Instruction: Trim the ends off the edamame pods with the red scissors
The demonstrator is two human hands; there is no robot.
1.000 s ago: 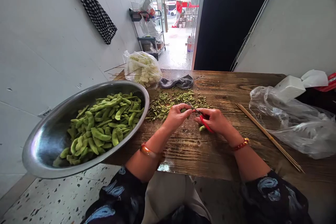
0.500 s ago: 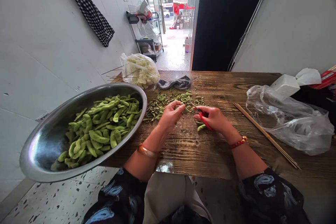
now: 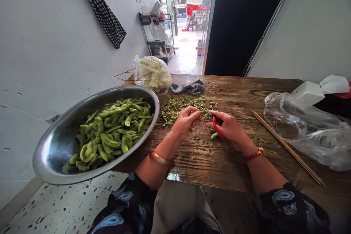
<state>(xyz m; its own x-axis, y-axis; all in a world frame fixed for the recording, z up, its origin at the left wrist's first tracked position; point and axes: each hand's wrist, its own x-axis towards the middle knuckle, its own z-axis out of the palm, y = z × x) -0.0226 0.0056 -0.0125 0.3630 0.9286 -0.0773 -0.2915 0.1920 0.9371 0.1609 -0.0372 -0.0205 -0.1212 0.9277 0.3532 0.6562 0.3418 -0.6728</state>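
Note:
My left hand (image 3: 185,123) is closed in a pinch on a green edamame pod (image 3: 203,112), partly hidden by the fingers. My right hand (image 3: 227,125) grips red-handled scissors (image 3: 217,128), whose blades point left at the pod's end. Under the right hand a few pods (image 3: 214,135) lie on the wooden table. Just beyond both hands spreads a heap of small green trimmings (image 3: 175,109). To the left, a large steel basin (image 3: 49,153) holds many whole edamame pods (image 3: 109,135).
A grey cloth (image 3: 188,87) and a plastic bag of pale cauliflower-like pieces (image 3: 153,73) lie at the table's (image 3: 189,168) far side. Wooden sticks (image 3: 286,148) and a crumpled clear plastic bag (image 3: 315,135) are on the right, by a white box (image 3: 308,93).
The view has shifted slightly, so everything sits a little further right. The pod and the scissor blades have come closer together between my hands.

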